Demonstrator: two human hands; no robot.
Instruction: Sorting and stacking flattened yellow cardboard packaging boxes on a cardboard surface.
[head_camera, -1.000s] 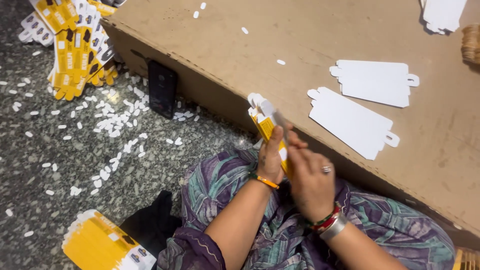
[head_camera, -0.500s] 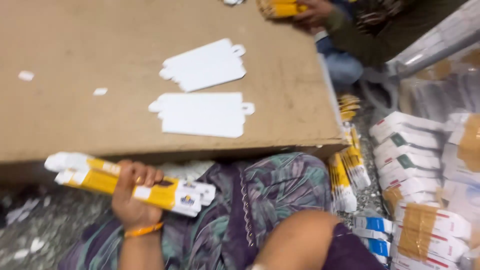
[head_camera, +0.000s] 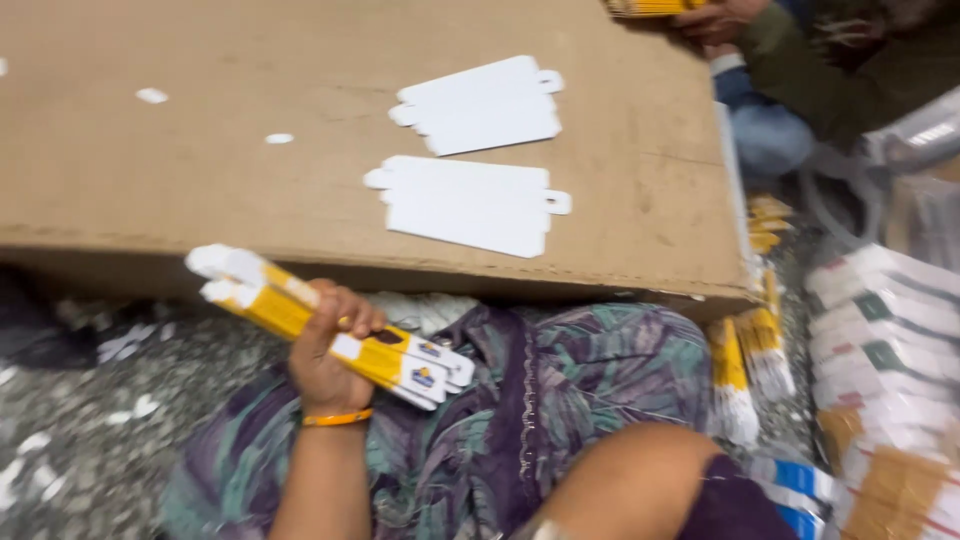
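A broad brown cardboard counter (head_camera: 200, 170) fills the upper part of the head view, its near edge running just above the person's lap; a patterned purple and green garment (head_camera: 560, 400) covers that lap below the edge; grey speckled floor (head_camera: 70, 420) at the lower left carries scattered white paper scraps (head_camera: 130, 345). Stacks of white, green and yellow packets (head_camera: 880, 340) lie on the floor off the counter's right edge, with upright yellow bundles (head_camera: 745, 365) beside its near right corner. Two stacks of white die-cut cards (head_camera: 475, 205) lie flat on the counter towards its right side, one nearer the near edge, the other (head_camera: 480, 105) further in; small white scraps (head_camera: 152, 96) dot its left part. At the far right corner another person's hand (head_camera: 715, 20) rests on yellow cards. The left hand (head_camera: 325, 355), an orange band at the wrist, has its grip clamped on a bundle of yellow and white cards (head_camera: 330, 325), held slanting just below the counter's near edge over the lap; the right forearm (head_camera: 620, 480) crosses the lower frame, its hand out of sight.
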